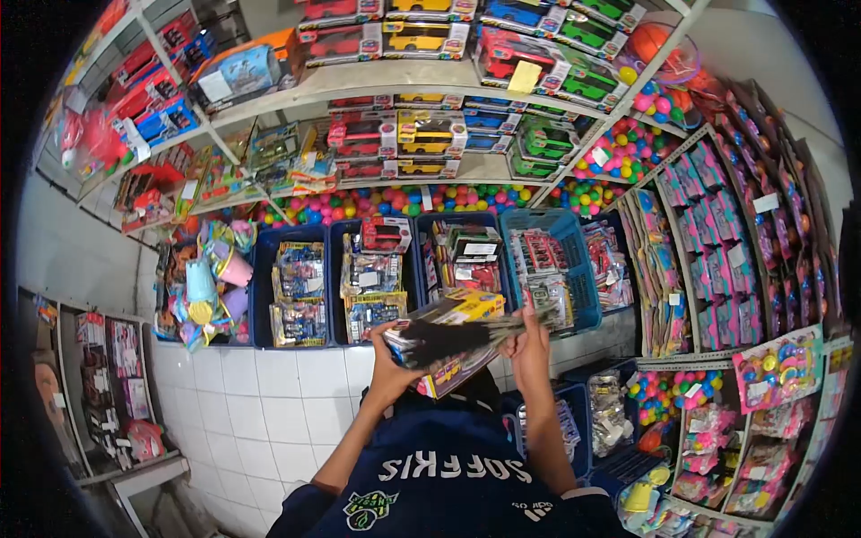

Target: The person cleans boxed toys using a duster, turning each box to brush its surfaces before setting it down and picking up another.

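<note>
A yellow-and-purple printed cardboard box is tilted between both hands, its left end grasped by the left hand. The right hand, forearm raised, clasps a dark, bushy duster-like thing across the box; blurred bristles partly cover the print.

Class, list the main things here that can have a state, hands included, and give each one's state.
Left hand: gripping the yellow box
Right hand: closed on the dark duster-like thing
Yellow box: held up, tilted
Dark duster-like thing: across the box, blurred
Blue bins: open-topped, stocked
Teal crate: open-topped, stocked
Boxed toy vehicles: stacked
</note>
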The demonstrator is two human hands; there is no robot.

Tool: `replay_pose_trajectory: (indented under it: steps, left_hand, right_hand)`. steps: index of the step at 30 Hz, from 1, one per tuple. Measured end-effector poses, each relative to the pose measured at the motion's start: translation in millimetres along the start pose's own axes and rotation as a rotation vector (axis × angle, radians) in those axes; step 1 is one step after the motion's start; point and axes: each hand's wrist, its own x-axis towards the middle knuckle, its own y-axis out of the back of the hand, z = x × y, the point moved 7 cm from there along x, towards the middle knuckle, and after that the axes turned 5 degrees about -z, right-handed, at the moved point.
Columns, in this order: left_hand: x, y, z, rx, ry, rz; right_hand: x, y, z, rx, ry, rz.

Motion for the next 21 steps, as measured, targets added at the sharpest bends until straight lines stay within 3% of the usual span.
replay_pose_trajectory:
  steps: [1,5,7,10,12,15,16,18,21]
  left_hand:
    - [0,-4,-2,-0.063,0.086,0.006]
    - [6,-23,12,-0.082,0.086,-0.047]
    - [7,-29,12,-0.046,0.073,-0.067]
    - [5,-29,10,0.151,0.048,-0.024]
    - [2,-34,-7,-0.060,0.162,-0.055]
    - [3,-31,-7,0.071,0.104,-0.021]
    - [4,-33,-18,-0.102,0.107,-0.019]
    - [5,-30,-22,-0.108,0.086,0.031]
    - [6,-26,-18,-0.046,0.119,0.091]
  right_hand:
    - [5,6,9,0.064,0.011,0.067]
    - [3,17,9,0.229,0.092,0.191]
    - [1,29,19,0.166,0.080,0.121]
    - [-12,31,38,0.230,-0.125,0.121]
    - [-12,34,40,0.234,-0.140,0.072]
    - [-4,40,34,0.259,-0.034,0.139]
    - [4,49,44,0.263,-0.029,0.141]
    - [12,57,61,0.410,-0.084,0.220]
    - [2,29,50,0.260,-0.259,0.023]
